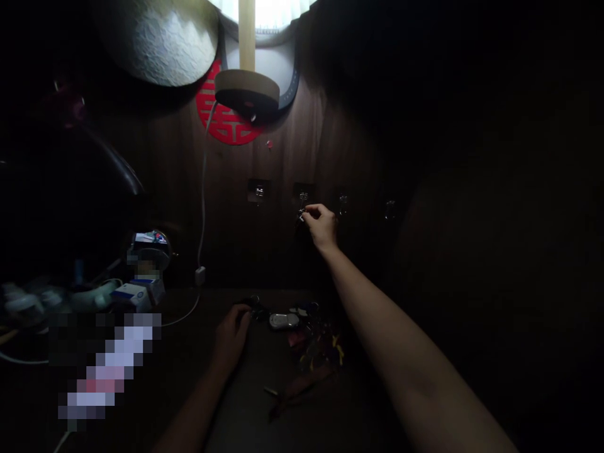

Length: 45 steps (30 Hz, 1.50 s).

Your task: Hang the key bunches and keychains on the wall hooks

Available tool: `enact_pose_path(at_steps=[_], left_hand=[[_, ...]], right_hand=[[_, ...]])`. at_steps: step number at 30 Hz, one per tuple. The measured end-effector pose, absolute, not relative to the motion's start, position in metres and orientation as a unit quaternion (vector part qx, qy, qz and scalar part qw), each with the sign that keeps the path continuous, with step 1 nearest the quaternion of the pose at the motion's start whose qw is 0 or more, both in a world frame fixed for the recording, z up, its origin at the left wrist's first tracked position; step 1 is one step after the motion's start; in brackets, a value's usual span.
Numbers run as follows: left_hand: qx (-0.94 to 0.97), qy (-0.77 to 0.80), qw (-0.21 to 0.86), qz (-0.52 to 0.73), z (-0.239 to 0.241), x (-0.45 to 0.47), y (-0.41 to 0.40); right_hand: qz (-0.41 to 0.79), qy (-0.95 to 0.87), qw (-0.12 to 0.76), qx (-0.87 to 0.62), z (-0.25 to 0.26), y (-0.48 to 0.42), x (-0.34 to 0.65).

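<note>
Head cam, pretty dim: your right hand was up at the wood-panel wall, fingers pinched almost shut on a small shiny metal item, too small to ID, right at a stick-on wall hook. More hooks sat in the same row, one to the left and two to the right. Your left hand was down on the dark tabletop, fingers curled, right by a dark metal ring; can't tell if it had hold of anything. Just right of that lay a silvery oval fob w/ a messy bunch of colourful tags. Above the hooks were a lamp base and a red paper cutout, w/ a white cable running down the wall to a plug.
</note>
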State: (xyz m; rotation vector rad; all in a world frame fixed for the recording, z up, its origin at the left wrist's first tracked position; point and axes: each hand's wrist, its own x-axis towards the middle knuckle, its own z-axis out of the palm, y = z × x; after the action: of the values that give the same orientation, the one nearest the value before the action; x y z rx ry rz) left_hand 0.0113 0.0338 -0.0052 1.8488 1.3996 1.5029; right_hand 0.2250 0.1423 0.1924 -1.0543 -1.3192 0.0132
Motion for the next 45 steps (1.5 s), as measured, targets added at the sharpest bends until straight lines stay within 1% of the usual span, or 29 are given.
enact_pose_path(at_steps=[4,9,15,20,26,31,35,39,45], left_hand=[[0.654,0.496,0.192,0.538,-0.004,0.012,0.033],[0.624,0.518,0.199,0.550,-0.001,0.009,0.032],[0.527,0.570,0.205,0.596,0.001,0.000,0.037],[0.479,0.577,0.197,0.632,0.001,-0.006,0.040],[0.448,0.585,0.202,0.646,0.000,-0.011,0.040],[0.440,0.600,0.191,0.640,-0.004,-0.016,0.040],[0.474,0.624,0.152,0.603,-0.008,-0.020,0.041],[0.541,0.650,0.096,0.525,-0.008,-0.026,0.039],[0.612,0.731,0.046,0.299,0.002,-0.023,0.029]], right_hand=[[-0.030,-0.596,0.614,-0.518,0.194,0.146,0.226],[-0.011,-0.599,0.615,-0.514,0.178,0.141,0.228],[0.037,-0.596,0.607,-0.524,0.136,0.116,0.230],[0.074,-0.606,0.604,-0.512,0.098,0.095,0.231],[0.152,-0.624,0.562,-0.521,0.050,0.067,0.225],[0.184,-0.652,0.523,-0.517,0.019,0.045,0.208],[0.166,-0.694,0.490,-0.500,0.003,0.031,0.196],[0.117,-0.745,0.440,-0.487,-0.005,0.026,0.193],[0.106,-0.756,0.420,-0.491,-0.007,0.026,0.195]])
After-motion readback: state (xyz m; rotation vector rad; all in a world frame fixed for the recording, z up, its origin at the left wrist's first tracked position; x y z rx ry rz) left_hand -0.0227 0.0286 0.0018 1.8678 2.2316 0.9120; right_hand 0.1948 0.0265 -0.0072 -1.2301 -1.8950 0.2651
